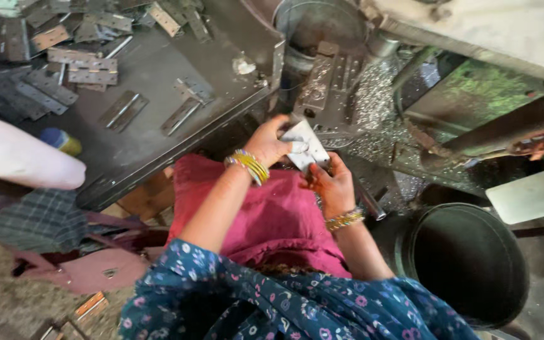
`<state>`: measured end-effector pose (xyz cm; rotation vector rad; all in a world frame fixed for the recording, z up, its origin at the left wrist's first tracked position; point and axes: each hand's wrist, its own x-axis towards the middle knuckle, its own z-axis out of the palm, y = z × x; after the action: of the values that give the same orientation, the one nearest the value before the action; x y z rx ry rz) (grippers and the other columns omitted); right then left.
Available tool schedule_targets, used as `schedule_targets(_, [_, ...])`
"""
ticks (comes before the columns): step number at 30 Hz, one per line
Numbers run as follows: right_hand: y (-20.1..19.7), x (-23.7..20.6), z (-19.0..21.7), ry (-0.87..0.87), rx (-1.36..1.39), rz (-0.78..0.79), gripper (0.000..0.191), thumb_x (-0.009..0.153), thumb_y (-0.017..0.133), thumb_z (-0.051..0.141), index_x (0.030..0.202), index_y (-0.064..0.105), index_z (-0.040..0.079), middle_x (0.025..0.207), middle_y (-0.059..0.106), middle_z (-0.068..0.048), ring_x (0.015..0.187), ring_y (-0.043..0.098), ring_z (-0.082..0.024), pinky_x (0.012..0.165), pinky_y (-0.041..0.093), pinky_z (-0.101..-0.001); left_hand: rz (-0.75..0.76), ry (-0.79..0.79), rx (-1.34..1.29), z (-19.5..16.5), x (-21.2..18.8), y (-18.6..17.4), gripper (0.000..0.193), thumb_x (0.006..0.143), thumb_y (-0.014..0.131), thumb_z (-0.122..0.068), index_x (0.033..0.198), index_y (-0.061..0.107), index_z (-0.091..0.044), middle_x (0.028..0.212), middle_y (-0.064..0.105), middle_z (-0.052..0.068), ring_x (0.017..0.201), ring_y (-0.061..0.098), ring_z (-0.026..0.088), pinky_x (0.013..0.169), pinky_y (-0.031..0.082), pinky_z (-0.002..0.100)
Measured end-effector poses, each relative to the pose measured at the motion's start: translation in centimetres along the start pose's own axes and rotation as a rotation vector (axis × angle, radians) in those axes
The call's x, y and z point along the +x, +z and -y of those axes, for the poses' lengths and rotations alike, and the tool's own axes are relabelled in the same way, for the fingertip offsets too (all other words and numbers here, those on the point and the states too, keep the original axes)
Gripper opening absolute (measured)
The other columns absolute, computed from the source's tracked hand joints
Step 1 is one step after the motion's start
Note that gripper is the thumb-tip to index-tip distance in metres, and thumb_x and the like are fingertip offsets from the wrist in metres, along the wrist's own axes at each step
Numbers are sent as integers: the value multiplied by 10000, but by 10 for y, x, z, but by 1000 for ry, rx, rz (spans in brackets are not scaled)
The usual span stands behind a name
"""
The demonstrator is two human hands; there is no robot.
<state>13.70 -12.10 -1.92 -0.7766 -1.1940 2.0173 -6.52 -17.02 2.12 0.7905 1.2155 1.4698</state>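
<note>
Grey steel worktable (158, 75) strewn with hinges (89, 70); both hands' fingers (291, 146) grip a metal plate (306, 148).

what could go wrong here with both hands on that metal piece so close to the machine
1. Both the left hand and right hand are bare and grip a flat metal hinge plate; its edges might cut the fingers.
2. Metal shavings lie thick around the machine fixture, so skin could pick up splinters.
3. The bangles on the left wrist sit near the fixture and might catch on it.
</note>
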Motion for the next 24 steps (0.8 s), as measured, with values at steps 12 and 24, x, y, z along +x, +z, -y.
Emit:
schedule_targets(12, [-57, -34, 56, 145, -1662, -159, 604, 936, 603, 567, 1346, 502, 136, 1065, 724, -238, 1011, 691, -477, 833, 528, -588, -270, 756, 1500, 64, 77, 102, 448, 911, 547, -134, 1339, 628, -29, 1506, 536, 169, 1221, 591, 282, 1106, 467, 480])
schedule_targets(24, [-142, -14, -53, 70, -1477, -147, 495, 994, 573, 540, 1039, 651, 53, 994, 713, -271, 951, 672, -462, 795, 526, -564, -266, 215, 1722, 34, 113, 111, 369, 1004, 484, -212, 1194, 748, -36, 1504, 549, 110, 1455, 374, 287, 1226, 187, 546])
